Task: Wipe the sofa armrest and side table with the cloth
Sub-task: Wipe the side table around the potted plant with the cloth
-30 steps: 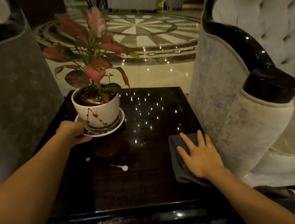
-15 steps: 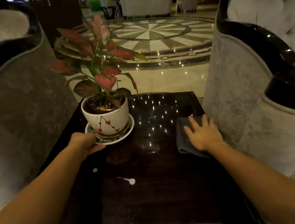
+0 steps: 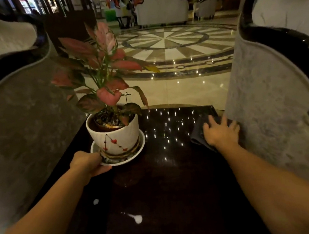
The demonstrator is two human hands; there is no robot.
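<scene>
A dark grey cloth (image 3: 197, 135) is pressed flat on the far right part of the dark glossy table (image 3: 172, 182), just beside the pale upholstered side of the sofa (image 3: 264, 104) at the right. The right hand (image 3: 221, 132) is laid on top of it, palm down, with the fingers (image 3: 213, 120) spread and extended, not curled around the fabric; most of the cloth is hidden under the hand. The sofa's black glossy armrest trim (image 3: 275, 33) is seen above and to the right, apart from the cloth.

On the left half of the table a white plant pot (image 3: 115, 138) with small red marks is stood on a white saucer (image 3: 141, 147); pink and green leaves (image 3: 105, 68) are carried above it. The saucer's near-left rim is gripped by the left hand (image 3: 86, 163), with the thumb laid beneath the edge and the fingers mostly hidden behind the rim.

Two small white spots (image 3: 137, 218) are seen on the near part of the table. Another grey sofa (image 3: 21, 122) is seen at the left.
</scene>
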